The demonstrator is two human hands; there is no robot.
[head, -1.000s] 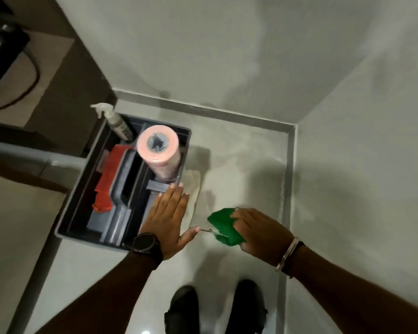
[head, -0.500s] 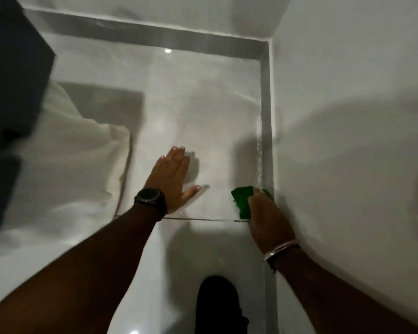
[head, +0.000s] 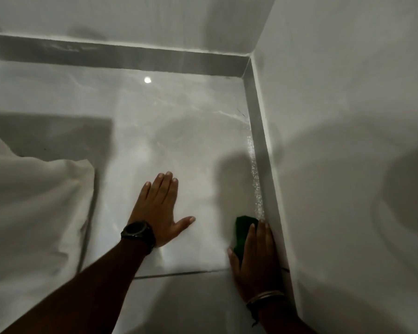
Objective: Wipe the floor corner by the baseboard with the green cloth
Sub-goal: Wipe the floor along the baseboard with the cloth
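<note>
The green cloth (head: 243, 231) lies on the pale tiled floor (head: 179, 145), pressed flat under my right hand (head: 257, 259) right beside the grey baseboard (head: 260, 150) of the right wall. Most of the cloth is hidden under my fingers and palm. My left hand (head: 158, 208), with a black watch on its wrist, rests flat on the floor with fingers spread, a hand's width left of the cloth. The room corner (head: 247, 66) is farther ahead. A wet, glistening streak runs along the baseboard ahead of the cloth.
A white sheet of fabric (head: 34, 208) lies bunched on the floor at the left. A second grey baseboard (head: 106, 54) runs along the far wall. A grout line (head: 179, 273) crosses the floor under my wrists. White walls close in on the right and ahead.
The view has closed in toward the floor and the shoe has dropped out of sight. My right hand has flattened over the green cloth against the baseboard. My left hand stays planted.
</note>
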